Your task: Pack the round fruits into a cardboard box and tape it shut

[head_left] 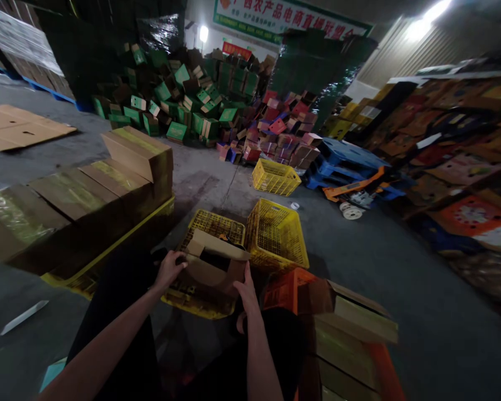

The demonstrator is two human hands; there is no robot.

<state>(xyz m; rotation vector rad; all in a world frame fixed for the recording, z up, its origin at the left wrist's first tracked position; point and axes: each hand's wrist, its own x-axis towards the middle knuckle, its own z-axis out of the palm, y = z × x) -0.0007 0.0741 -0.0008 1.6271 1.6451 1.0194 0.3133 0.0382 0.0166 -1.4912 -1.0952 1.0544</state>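
A small brown cardboard box (204, 274) with raised flaps and a dark opening on top sits over an overturned-looking yellow plastic crate (198, 308) between my knees. My left hand (171, 271) grips the box's left end, its fingers bent at the edge. Against the right end presses my right hand (247, 289), thumb side toward the box. Just behind the box lies a small black and orange object (230, 240), partly hidden and too dim to name.
An open yellow crate (278, 234) stands front right, another yellow crate (276, 177) beyond it. Cardboard boxes (79, 192) line a crate at left; more boxes (346, 348) fill an orange crate (284, 289) at right. A pallet jack (357, 192) stands near blue pallets (346, 159).
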